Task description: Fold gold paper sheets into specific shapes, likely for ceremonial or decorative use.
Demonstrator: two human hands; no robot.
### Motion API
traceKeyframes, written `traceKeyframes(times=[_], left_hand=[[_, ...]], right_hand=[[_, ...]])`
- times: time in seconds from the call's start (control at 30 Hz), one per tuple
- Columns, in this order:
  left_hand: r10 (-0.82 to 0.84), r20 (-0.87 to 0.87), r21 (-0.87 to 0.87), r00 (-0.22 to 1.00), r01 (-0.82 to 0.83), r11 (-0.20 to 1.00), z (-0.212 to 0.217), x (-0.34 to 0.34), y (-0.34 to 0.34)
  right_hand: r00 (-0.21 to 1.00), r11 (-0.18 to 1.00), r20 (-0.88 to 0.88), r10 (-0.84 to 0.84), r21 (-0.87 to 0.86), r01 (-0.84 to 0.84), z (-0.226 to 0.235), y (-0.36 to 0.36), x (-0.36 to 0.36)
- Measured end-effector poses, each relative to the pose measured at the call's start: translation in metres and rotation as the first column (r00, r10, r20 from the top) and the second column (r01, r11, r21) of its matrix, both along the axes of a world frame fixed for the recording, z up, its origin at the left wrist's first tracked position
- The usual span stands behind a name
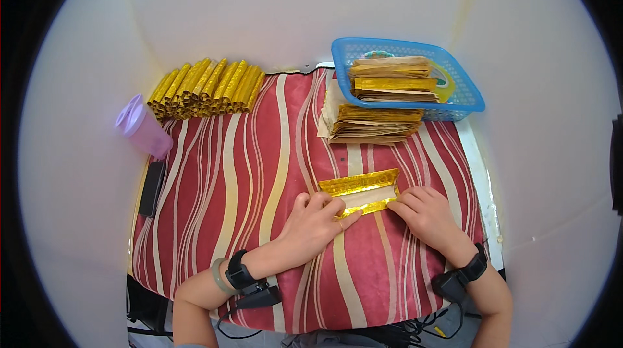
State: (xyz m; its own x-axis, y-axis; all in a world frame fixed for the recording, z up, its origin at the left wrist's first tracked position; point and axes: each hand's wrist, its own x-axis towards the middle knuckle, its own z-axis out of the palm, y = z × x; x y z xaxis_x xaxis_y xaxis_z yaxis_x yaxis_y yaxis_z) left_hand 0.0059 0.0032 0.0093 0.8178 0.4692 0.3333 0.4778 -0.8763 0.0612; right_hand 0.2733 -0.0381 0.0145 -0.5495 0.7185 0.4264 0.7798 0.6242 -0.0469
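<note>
A sheet of gold foil paper (359, 182) lies in front of me on the striped cloth, its long edges folded inward over a pale inside strip. My left hand (315, 221) grips the left end and near edge, fingers curled and thumb along the near fold. At the right end, my right hand (425, 213) is closed on the near corner, with its fingertips pressed together. Beyond the sheet lies a stack of flat gold and tan paper (376, 124). A pile of rolled gold paper tubes (206, 88) sits at the far left.
A blue plastic basket (470, 98) at the back right holds more paper bundles and a yellow-green round item. On the left stand a purple lidded cup (146, 131) and a black phone (152, 189). Red striped cloth (259, 173) covers the table; cables (428, 328) hang at the near edge.
</note>
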Motion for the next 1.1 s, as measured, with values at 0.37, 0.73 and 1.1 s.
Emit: traceKeyframes(times=[0.37, 0.73, 1.1], left_hand=[[-0.028, -0.082, 0.148, 0.996, 0.040, 0.988, 0.005, -0.009, -0.003], [0.021, -0.075, 0.223, 0.997, -0.004, 0.975, 0.006, -0.028, -0.016], [0.083, 0.201, -0.002, 0.976, -0.085, 0.996, 0.000, -0.025, -0.010]], right_hand=[[0.997, 0.999, 0.064, 0.036, -0.035, -0.034, 0.009, -0.012, 0.006], [0.992, 0.994, 0.069, 0.103, -0.029, -0.101, 0.004, 0.000, 0.016], [0.988, 0.991, 0.108, 0.111, 0.061, -0.118, 0.002, 0.009, 0.012]])
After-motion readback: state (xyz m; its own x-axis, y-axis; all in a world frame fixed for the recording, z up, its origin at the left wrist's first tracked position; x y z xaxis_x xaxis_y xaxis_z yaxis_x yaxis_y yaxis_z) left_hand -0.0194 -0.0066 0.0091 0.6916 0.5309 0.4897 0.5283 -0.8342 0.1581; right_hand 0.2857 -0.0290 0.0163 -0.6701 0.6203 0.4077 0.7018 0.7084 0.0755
